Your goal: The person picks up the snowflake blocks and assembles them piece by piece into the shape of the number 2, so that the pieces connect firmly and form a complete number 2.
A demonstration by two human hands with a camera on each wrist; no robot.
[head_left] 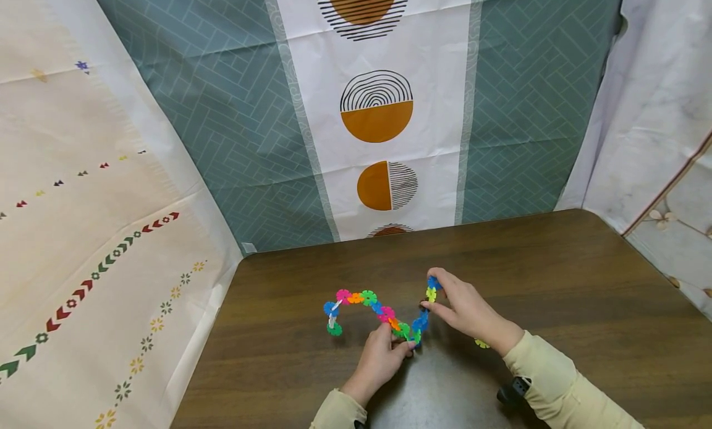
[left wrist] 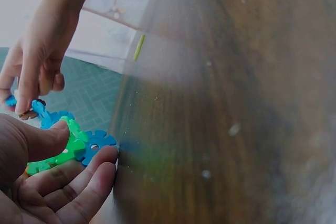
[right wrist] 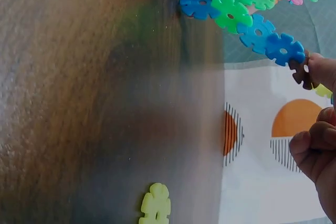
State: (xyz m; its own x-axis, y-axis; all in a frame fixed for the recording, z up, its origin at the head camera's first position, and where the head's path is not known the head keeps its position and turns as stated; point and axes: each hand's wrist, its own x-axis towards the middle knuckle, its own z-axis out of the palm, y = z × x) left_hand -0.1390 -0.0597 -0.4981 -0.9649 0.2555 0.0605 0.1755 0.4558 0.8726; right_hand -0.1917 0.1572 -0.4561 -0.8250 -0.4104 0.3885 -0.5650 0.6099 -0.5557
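A chain of interlocking flower-shaped plastic discs (head_left: 387, 314) zigzags over the table in pink, orange, green, blue, white, yellow and brown. My left hand (head_left: 379, 358) pinches green discs (left wrist: 68, 148) at the chain's lower bend, the thumb lying over them. A blue disc (left wrist: 97, 146) sticks out beside its fingertips. My right hand (head_left: 466, 304) holds the chain's right end, with the thumb at the brown disc (right wrist: 301, 73) and a finger at the blue end disc (head_left: 434, 283). Two joined blue discs (right wrist: 270, 40) span the gap between the hands.
A loose yellow disc (head_left: 481, 344) lies on the brown table (head_left: 267, 355) beneath the right wrist. Patterned cloth (head_left: 222, 107) hangs behind the table's far edge, and more cloth hangs at both sides. A dark watch-like band (head_left: 520, 387) is on the right sleeve.
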